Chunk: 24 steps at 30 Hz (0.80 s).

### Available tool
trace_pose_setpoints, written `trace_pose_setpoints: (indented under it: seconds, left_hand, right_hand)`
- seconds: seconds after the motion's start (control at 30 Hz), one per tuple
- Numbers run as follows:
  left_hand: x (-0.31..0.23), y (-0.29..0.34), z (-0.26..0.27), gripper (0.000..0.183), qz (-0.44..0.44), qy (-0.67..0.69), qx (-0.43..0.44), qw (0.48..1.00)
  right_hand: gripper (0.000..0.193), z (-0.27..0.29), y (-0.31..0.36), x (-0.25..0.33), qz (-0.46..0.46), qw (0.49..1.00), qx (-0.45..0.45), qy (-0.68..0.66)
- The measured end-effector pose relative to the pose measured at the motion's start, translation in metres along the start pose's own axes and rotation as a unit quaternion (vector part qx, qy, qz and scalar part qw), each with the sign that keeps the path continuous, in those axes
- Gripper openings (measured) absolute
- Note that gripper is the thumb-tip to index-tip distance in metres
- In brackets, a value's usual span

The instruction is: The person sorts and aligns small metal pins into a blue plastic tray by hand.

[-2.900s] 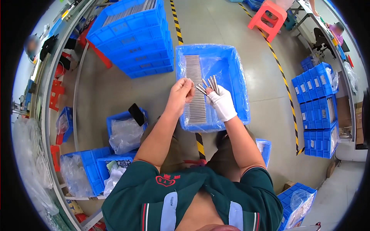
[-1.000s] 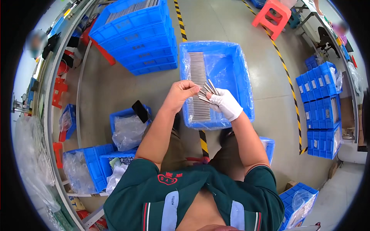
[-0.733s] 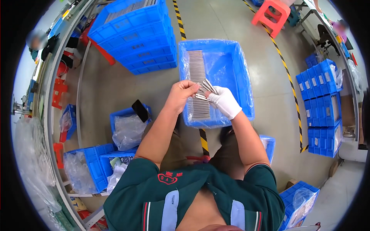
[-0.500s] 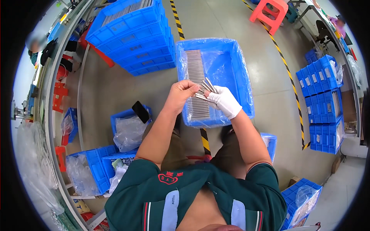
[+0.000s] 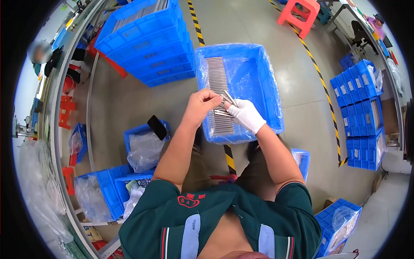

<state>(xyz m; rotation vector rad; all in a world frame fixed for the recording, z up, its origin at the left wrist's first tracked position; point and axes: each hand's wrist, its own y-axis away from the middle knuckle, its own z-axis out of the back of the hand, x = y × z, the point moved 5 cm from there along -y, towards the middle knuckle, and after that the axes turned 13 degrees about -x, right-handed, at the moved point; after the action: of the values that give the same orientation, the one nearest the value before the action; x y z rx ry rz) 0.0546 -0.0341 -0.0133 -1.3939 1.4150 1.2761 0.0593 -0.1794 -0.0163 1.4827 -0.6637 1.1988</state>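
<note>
My right hand (image 5: 246, 115), in a white glove with bare fingertips, is closed round several thin metal rods (image 5: 229, 97) that fan out from its fingers. Close against it, my bare left hand (image 5: 202, 105) has thumb and forefinger pinched at the rods; what lies between those fingertips is too small to make out. Both hands are over a blue crate (image 5: 271, 86) lined with clear plastic film (image 5: 241, 67). Along the crate's left side lies a neat row of metal rods (image 5: 216, 73), partly covered by my left hand.
Stacked blue crates (image 5: 151, 56) stand beyond on the left. A black phone (image 5: 157, 127) rests on a smaller crate by my left knee. More blue crates (image 5: 362, 116) are stacked at the right, and a red stool (image 5: 299, 15) stands far off.
My right hand has shifted slightly left, closer to my left hand. The rods in it are fanned differently, with fewer showing. My left hand has hardly moved.
</note>
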Motion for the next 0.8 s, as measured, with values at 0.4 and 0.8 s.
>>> trace_pose_setpoints:
  seconds: [0.4, 0.8]
  left_hand:
    - [-0.009, 0.000, 0.010, 0.010, 0.007, 0.027, -0.082, 0.996]
    - [-0.002, 0.001, 0.004, 0.010, 0.025, 0.021, 0.031, 0.999]
  right_hand:
    - [0.029, -0.006, -0.001, -0.006, -0.047, 0.998, 0.024, -0.035]
    - [0.029, -0.010, 0.000, -0.010, -0.027, 0.998, 0.043, -0.030]
